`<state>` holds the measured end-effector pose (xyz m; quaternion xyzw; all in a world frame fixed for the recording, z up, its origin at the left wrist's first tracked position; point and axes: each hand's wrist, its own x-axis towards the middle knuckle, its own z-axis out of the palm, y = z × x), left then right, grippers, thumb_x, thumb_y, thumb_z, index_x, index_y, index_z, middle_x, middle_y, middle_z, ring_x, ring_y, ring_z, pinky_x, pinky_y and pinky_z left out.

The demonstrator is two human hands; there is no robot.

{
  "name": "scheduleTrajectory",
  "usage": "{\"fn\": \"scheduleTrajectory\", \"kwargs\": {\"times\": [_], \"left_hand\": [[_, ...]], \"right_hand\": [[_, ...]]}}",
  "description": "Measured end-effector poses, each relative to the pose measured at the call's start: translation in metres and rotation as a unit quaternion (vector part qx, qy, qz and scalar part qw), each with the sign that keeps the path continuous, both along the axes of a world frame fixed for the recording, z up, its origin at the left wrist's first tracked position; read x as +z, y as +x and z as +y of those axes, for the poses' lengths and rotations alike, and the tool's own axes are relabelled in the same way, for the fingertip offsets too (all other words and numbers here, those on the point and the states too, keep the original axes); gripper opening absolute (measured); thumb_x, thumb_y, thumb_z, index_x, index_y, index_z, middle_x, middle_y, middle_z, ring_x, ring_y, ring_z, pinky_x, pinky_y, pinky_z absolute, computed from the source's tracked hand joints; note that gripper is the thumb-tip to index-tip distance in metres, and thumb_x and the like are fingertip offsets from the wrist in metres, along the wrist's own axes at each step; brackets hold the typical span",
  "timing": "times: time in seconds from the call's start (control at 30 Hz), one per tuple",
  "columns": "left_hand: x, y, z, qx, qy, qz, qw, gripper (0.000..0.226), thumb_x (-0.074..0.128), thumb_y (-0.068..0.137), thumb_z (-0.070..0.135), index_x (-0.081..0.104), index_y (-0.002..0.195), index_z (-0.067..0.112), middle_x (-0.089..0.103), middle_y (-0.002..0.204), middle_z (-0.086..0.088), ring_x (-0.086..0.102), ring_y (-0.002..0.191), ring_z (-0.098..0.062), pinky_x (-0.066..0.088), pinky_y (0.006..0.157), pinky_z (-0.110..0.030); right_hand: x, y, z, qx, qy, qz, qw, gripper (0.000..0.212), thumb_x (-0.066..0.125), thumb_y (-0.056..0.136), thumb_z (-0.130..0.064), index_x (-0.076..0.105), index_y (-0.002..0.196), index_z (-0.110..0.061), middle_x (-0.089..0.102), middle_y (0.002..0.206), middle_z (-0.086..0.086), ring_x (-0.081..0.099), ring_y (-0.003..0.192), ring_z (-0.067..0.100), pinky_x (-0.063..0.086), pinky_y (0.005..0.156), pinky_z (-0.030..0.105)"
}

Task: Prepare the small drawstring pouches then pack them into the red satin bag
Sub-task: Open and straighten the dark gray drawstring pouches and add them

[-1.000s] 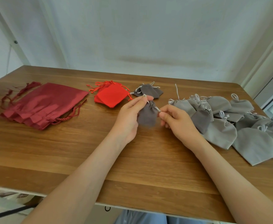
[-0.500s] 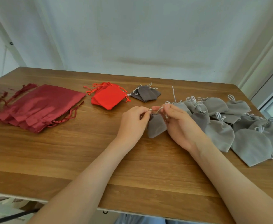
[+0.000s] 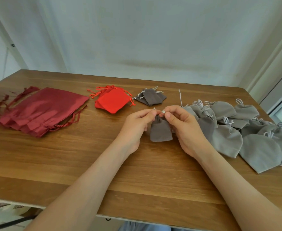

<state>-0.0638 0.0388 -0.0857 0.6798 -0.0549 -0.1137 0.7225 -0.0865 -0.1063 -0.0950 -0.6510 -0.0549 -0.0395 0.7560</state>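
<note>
A small dark grey drawstring pouch (image 3: 160, 130) hangs just above the middle of the wooden table (image 3: 70, 164), its mouth drawn tight. My left hand (image 3: 136, 125) pinches the cord end on the pouch's left. My right hand (image 3: 183, 129) pinches the cord end on its right. A stack of dark red satin bags (image 3: 40, 110) lies flat at the far left. Small bright red pouches (image 3: 112, 100) and a few dark grey pouches (image 3: 151, 97) lie behind my hands.
A heap of several light grey pouches (image 3: 237, 130) with white cords covers the right side of the table, touching my right hand's back. A loose white cord (image 3: 180, 97) lies near the heap. The table's front edge runs below my forearms.
Both hands have come together over the pouch and shifted right. The pouch's mouth has been drawn closed and it now hangs upright from the cord ends.
</note>
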Motion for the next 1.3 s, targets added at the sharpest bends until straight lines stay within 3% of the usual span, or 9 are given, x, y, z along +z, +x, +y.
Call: {"fn": "scheduleTrajectory", "kwargs": {"times": [0.1, 0.3, 0.4, 0.47, 0.63, 0.87, 0.97, 1.13, 1.3], "left_hand": [[-0.002, 0.001, -0.001, 0.014, 0.02, 0.002, 1.0, 0.017, 0.059, 0.093, 0.021, 0.073, 0.084, 0.022, 0.06, 0.062, 0.015, 0.041, 0.057, -0.004, 0.034, 0.058, -0.02], [-0.007, 0.001, -0.004, 0.063, 0.145, -0.097, 0.983, 0.028, 0.055, 0.094, 0.029, 0.067, 0.07, 0.026, 0.056, 0.05, 0.017, 0.044, 0.048, -0.001, 0.035, 0.058, -0.026], [-0.009, 0.001, -0.004, 0.067, 0.193, -0.135, 0.97, 0.03, 0.052, 0.096, 0.03, 0.066, 0.07, 0.025, 0.054, 0.047, 0.019, 0.044, 0.05, -0.002, 0.035, 0.058, -0.027], [-0.012, 0.002, -0.005, 0.057, 0.218, -0.156, 0.962, 0.027, 0.051, 0.097, 0.028, 0.069, 0.078, 0.021, 0.06, 0.061, 0.015, 0.048, 0.057, -0.002, 0.04, 0.061, -0.027], [-0.016, 0.001, -0.007, 0.042, 0.286, -0.233, 0.928, 0.022, 0.049, 0.097, 0.019, 0.067, 0.085, 0.017, 0.046, 0.074, 0.012, 0.046, 0.07, -0.001, 0.032, 0.062, -0.007], [-0.015, -0.003, -0.008, -0.017, 0.284, -0.278, 0.918, 0.02, 0.048, 0.098, 0.021, 0.065, 0.093, 0.013, 0.05, 0.087, 0.001, 0.048, 0.075, -0.004, 0.034, 0.065, -0.009], [-0.017, 0.0, -0.007, 0.027, 0.284, -0.275, 0.918, 0.026, 0.046, 0.099, 0.023, 0.058, 0.076, 0.02, 0.052, 0.081, -0.001, 0.055, 0.073, -0.013, 0.036, 0.063, -0.02], [-0.019, 0.0, -0.007, 0.043, 0.271, -0.274, 0.922, 0.031, 0.045, 0.099, 0.02, 0.062, 0.077, 0.007, 0.053, 0.08, -0.007, 0.056, 0.073, -0.018, 0.042, 0.067, -0.029], [-0.014, -0.001, -0.009, 0.015, 0.197, -0.216, 0.956, 0.027, 0.043, 0.1, 0.019, 0.064, 0.084, 0.014, 0.055, 0.082, 0.003, 0.054, 0.069, 0.0, 0.046, 0.068, -0.017]], "right_hand": [[-0.002, 0.0, 0.002, -0.032, -0.063, -0.024, 0.997, 0.013, 0.055, 0.093, -0.007, 0.065, 0.091, -0.013, 0.065, 0.091, 0.004, 0.059, 0.09, 0.017, 0.046, 0.079, 0.03], [-0.003, -0.003, 0.009, -0.094, -0.253, -0.11, 0.957, 0.023, 0.051, 0.093, -0.001, 0.067, 0.093, -0.018, 0.066, 0.094, -0.008, 0.057, 0.091, -0.003, 0.04, 0.08, 0.008], [-0.005, -0.005, 0.01, -0.111, -0.277, -0.131, 0.945, 0.026, 0.051, 0.093, 0.0, 0.066, 0.094, -0.021, 0.065, 0.096, -0.012, 0.056, 0.094, -0.005, 0.04, 0.082, 0.006], [-0.004, -0.005, 0.011, -0.115, -0.278, -0.133, 0.944, 0.027, 0.051, 0.092, 0.001, 0.064, 0.093, -0.022, 0.065, 0.093, -0.013, 0.057, 0.092, -0.003, 0.041, 0.08, 0.007], [-0.002, -0.005, 0.012, -0.127, -0.278, -0.11, 0.946, 0.025, 0.057, 0.089, 0.001, 0.056, 0.096, -0.022, 0.064, 0.086, -0.013, 0.06, 0.086, -0.004, 0.045, 0.074, 0.009], [0.0, -0.007, 0.012, -0.144, -0.288, -0.105, 0.941, 0.028, 0.058, 0.089, 0.0, 0.047, 0.103, -0.021, 0.063, 0.084, -0.006, 0.059, 0.08, -0.002, 0.044, 0.07, 0.009], [0.001, -0.008, 0.013, -0.131, -0.29, -0.102, 0.942, 0.03, 0.061, 0.088, -0.002, 0.046, 0.104, -0.022, 0.065, 0.081, -0.005, 0.061, 0.079, -0.002, 0.044, 0.07, 0.008], [-0.001, -0.005, 0.013, -0.143, -0.312, -0.115, 0.932, 0.022, 0.06, 0.089, -0.003, 0.06, 0.103, -0.02, 0.064, 0.086, -0.015, 0.06, 0.086, -0.007, 0.044, 0.075, 0.006], [-0.002, -0.006, 0.012, -0.173, -0.321, -0.14, 0.921, 0.017, 0.059, 0.089, -0.002, 0.066, 0.091, -0.017, 0.063, 0.085, -0.018, 0.058, 0.087, -0.007, 0.042, 0.075, 0.005]]}}
